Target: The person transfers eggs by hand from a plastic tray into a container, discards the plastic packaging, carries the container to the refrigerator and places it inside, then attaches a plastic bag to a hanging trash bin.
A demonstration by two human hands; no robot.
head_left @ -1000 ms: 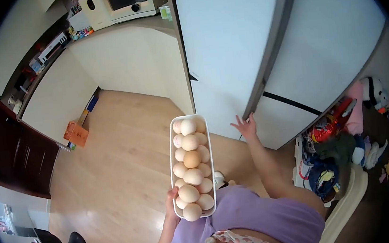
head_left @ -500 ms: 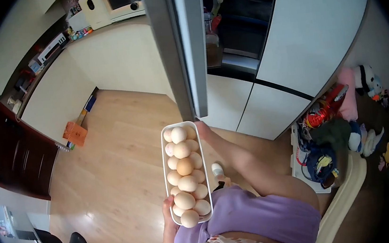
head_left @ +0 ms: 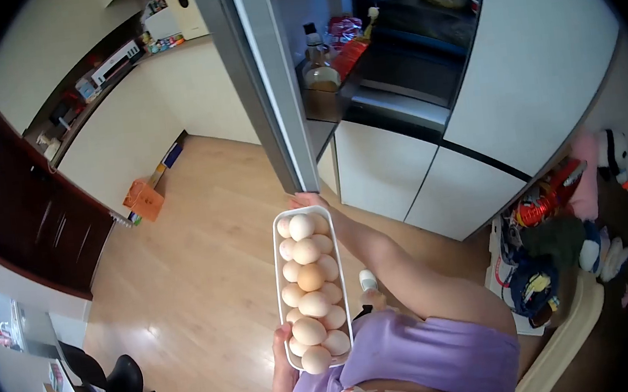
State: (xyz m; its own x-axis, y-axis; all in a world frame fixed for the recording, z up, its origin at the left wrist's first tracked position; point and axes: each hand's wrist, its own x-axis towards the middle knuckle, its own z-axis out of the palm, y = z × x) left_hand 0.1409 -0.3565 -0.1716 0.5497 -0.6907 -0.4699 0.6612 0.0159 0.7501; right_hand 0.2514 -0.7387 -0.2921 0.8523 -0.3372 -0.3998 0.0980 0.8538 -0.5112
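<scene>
A long white egg tray (head_left: 278, 265) is held in front of my body, filled with several pale and light-brown eggs (head_left: 311, 277), some stacked in a raised middle row. My left hand (head_left: 282, 345) grips the tray's near left side, thumb at the rim and the other fingers mostly hidden. My right arm reaches forward past the tray. At the lower end of the refrigerator door (head_left: 273, 101), my right hand (head_left: 307, 200) is closed on its edge, partly hidden by the tray. The door stands open, showing the dark refrigerator interior (head_left: 416, 70).
Bottles and red packages (head_left: 349, 54) sit in the door-side bin. A storage cart with bags (head_left: 526, 281) and a cream chair (head_left: 573, 329) are at right. An orange box (head_left: 144, 200) lies by the left cabinet; black chairs (head_left: 119, 385) are at lower left.
The refrigerator door has swung further open to the left, with my right hand at its lower edge. More of the interior shows. The egg tray stays in my left hand.
</scene>
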